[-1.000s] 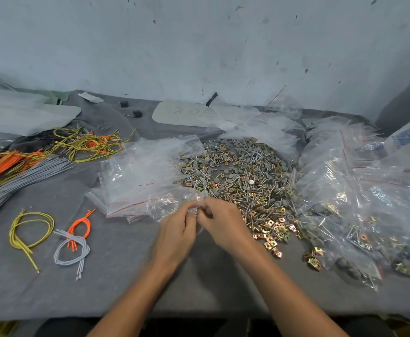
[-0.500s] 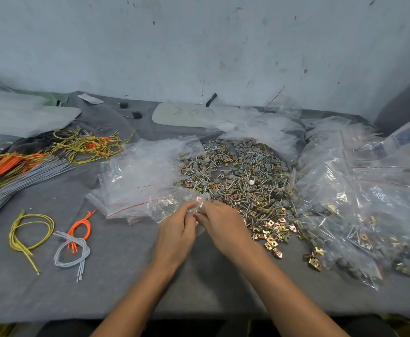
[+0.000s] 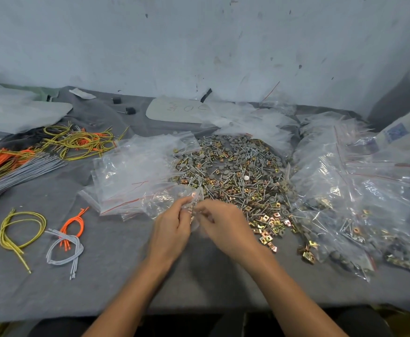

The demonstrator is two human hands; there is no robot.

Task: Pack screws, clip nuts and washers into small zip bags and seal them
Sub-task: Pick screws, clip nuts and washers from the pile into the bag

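Bag (image 3: 195, 197) upright between left hand (image 3: 172, 229), right hand (image 3: 225, 227)

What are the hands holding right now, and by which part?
A small zip bag, pinched between the left hand and right hand at its near edge.

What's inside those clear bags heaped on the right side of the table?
Through the clear bags show silver screws, gold clip nuts and grey round washers. Bags lower in the heap are covered, so their contents cannot be seen.
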